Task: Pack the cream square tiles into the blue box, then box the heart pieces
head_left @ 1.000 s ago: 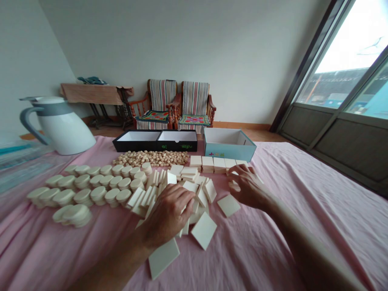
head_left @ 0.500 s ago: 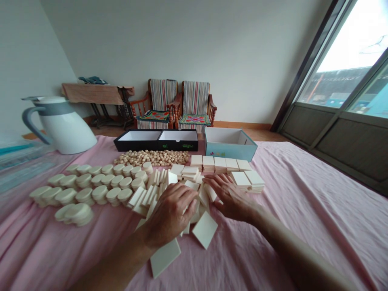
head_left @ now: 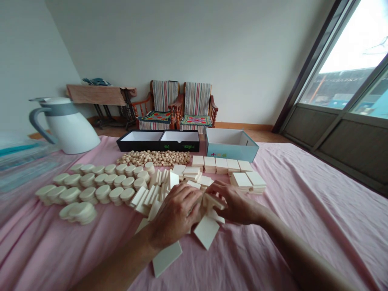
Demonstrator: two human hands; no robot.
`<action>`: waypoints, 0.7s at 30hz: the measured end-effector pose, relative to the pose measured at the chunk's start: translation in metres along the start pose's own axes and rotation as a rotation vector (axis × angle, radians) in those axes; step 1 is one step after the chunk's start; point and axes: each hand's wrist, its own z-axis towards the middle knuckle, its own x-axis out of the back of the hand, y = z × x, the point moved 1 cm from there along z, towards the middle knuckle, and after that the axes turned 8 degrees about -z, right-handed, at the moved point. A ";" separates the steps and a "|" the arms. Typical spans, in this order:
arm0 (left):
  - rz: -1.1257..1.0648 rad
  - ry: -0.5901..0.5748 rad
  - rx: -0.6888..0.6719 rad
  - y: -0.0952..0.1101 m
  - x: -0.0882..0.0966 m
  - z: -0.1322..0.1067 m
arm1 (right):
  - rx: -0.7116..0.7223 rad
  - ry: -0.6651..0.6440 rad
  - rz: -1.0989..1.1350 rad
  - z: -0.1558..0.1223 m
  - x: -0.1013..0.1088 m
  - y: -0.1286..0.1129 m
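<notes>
A heap of cream square tiles (head_left: 157,190) lies in the middle of the pink cloth (head_left: 273,242). My left hand (head_left: 177,212) rests palm down on the heap, fingers curled over the tiles. My right hand (head_left: 235,204) meets it from the right, fingers closed round a few tiles (head_left: 214,200) between the two hands. Two loose tiles lie nearer me: one (head_left: 206,231) below my hands, another (head_left: 166,258) by my left wrist. Neat tile stacks (head_left: 248,180) stand to the right, with a row of stacks (head_left: 221,164) behind them.
Rows of cream round discs (head_left: 100,184) fill the left. Small wooden balls (head_left: 154,157) lie before a black two-part box (head_left: 159,140) and a light blue box (head_left: 232,146). A white jug (head_left: 68,125) stands far left. Two striped chairs (head_left: 178,105) stand against the wall.
My right hand left the tile stacks at the right and came leftward to the heap, closing on tiles beside my left hand. My left hand stayed on the heap.
</notes>
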 end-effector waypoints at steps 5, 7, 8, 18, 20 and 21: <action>-0.001 -0.043 0.006 0.000 -0.002 -0.001 | -0.056 0.066 0.062 0.005 0.009 0.002; 0.009 -0.035 0.007 -0.001 -0.001 0.000 | -0.166 0.130 -0.080 0.010 0.016 0.012; 0.016 -0.027 0.008 -0.001 0.000 0.000 | -0.230 0.125 -0.184 0.013 0.018 0.017; 0.048 0.005 -0.005 0.000 0.005 0.001 | -0.351 -0.112 -0.650 0.018 0.017 0.031; 0.052 -0.005 -0.001 0.000 0.004 0.001 | -0.297 -0.107 -0.592 0.018 0.018 0.028; 0.053 -0.011 0.002 0.000 0.004 0.001 | -0.282 -0.097 -0.563 0.020 0.018 0.026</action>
